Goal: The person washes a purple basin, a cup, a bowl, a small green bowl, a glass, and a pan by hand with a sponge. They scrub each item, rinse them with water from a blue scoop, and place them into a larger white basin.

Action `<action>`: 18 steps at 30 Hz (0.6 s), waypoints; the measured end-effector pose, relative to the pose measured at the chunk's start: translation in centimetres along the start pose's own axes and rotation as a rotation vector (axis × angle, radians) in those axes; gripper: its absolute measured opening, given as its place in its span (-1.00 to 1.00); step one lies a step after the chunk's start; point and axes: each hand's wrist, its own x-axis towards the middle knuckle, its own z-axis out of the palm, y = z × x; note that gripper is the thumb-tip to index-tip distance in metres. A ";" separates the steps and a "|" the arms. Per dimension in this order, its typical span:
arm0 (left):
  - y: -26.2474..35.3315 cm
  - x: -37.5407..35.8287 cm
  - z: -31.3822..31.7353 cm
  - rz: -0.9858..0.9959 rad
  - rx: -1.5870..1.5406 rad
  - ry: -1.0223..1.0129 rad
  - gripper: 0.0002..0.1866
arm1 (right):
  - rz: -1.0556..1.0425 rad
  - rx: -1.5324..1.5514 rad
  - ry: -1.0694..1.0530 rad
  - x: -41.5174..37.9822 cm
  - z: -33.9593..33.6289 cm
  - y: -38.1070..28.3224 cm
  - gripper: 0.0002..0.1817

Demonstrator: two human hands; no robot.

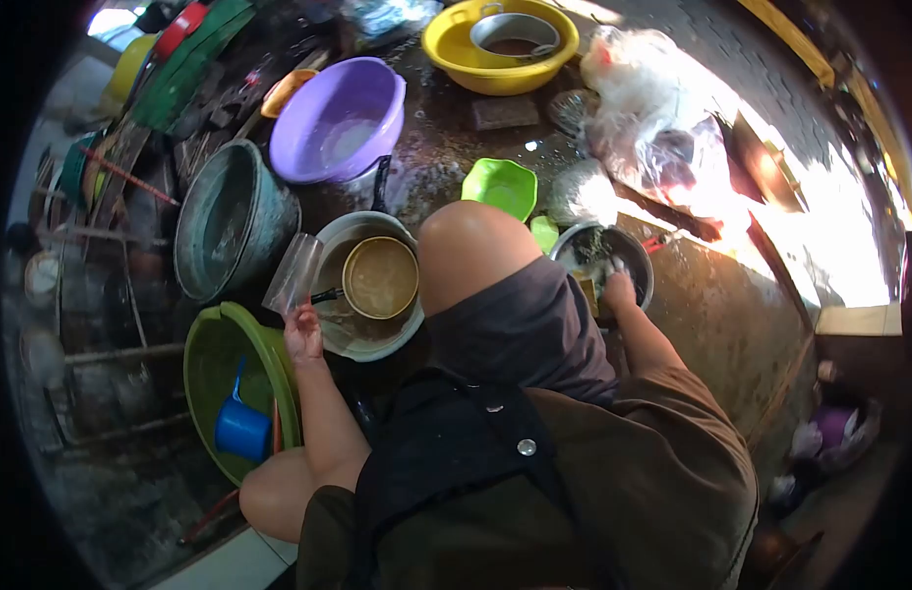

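My left hand (303, 334) is closed on the lower end of a clear plastic cup (294, 273), held tilted beside a pale basin (362, 339). In that basin sits a round pan (380, 278) with a dark handle. On the right, my right hand (618, 285) reaches into a metal bowl (645, 258) that holds a dark, stringy scrubber (591, 244) and something yellowish. Its fingers are bent down into the bowl, and what they touch cannot be made out. A bright green bowl (502, 187) stands beyond my knee.
A purple basin (340, 118), a grey tub (223, 221) and a green tub (205, 364) with a blue dipper (243, 430) stand on the left. At the top is a yellow basin (500, 74) holding a pot. Plastic bags (647, 98) lie at the upper right.
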 end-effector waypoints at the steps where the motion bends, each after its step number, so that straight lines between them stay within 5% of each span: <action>1: -0.5 -0.5 1.3 0.024 -0.014 0.001 -0.48 | -0.019 0.159 0.051 -0.2 -0.9 0.3 -0.53; 5: -1.7 -1.5 5.6 0.132 0.060 0.029 -0.50 | -0.035 0.442 0.428 2.8 -2.2 2.7 -0.54; 7: -1.8 -0.6 5.4 0.149 0.098 0.034 -0.48 | 0.161 1.125 0.126 4.8 -7.0 0.5 -0.58; 9: -2.3 -0.2 6.9 0.132 0.211 0.046 -0.54 | -0.236 1.379 0.168 5.9 -12.5 -3.2 -0.64; 11: -3.3 -0.1 8.7 0.129 0.266 -0.006 -0.55 | -0.342 1.414 -0.058 2.2 -23.4 -12.2 -0.59; 14: -4.9 0.7 9.6 0.125 0.338 -0.037 -0.55 | -0.703 1.261 -0.071 -2.0 -32.6 -24.6 -0.51; 18: -6.2 1.3 10.7 0.079 0.273 -0.038 -0.62 | -0.961 0.940 -0.362 -6.2 -33.8 -39.1 -0.56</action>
